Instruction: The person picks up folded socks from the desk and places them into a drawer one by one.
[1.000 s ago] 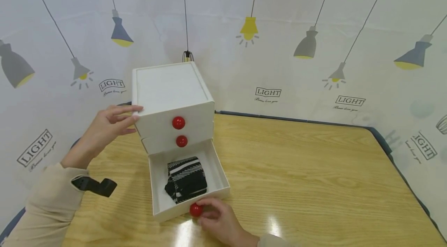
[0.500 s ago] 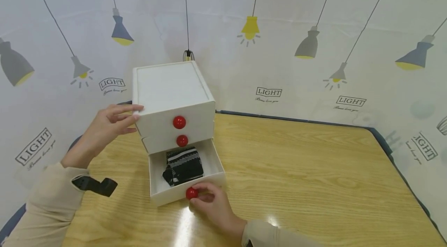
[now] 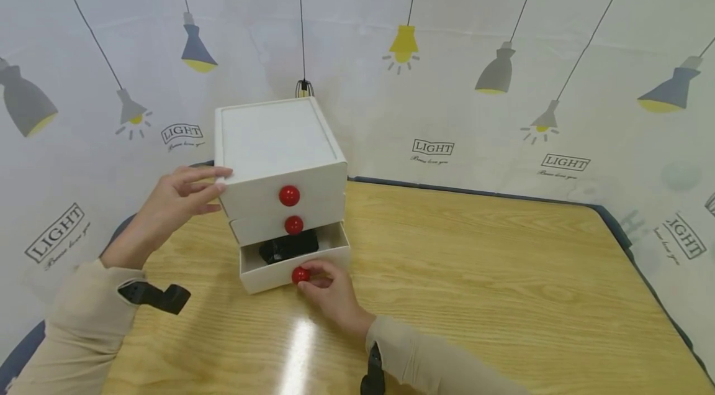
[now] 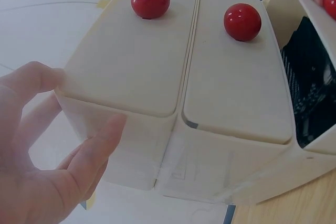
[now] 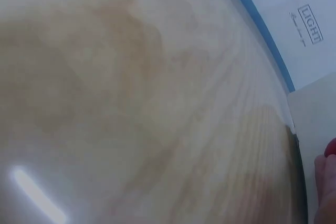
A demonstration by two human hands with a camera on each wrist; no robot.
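A white drawer unit (image 3: 274, 140) with round red knobs stands on the table. Its two upper drawers are closed; the bottom drawer (image 3: 268, 277) juts partway out. Inside that drawer lies a folded black cloth (image 3: 290, 247), partly hidden under the drawer above; white stripes on it show in the left wrist view. My right hand (image 3: 332, 292) pinches the bottom drawer's red knob (image 3: 300, 275) between thumb and fingers. With fingers extended, my left hand (image 3: 181, 196) touches the unit's upper front left corner. In the right wrist view only the edge of the right hand (image 5: 326, 187) shows.
The wooden table (image 3: 491, 271) extends to the right of the unit. Behind it hangs a white backdrop (image 3: 357, 66) printed with lamps, close to the unit's back. Black straps (image 3: 153, 297) hang from the sleeves.
My right hand has pushed the bottom drawer inward by its knob, and more of the cloth is now covered. The left hand has stayed at the corner.
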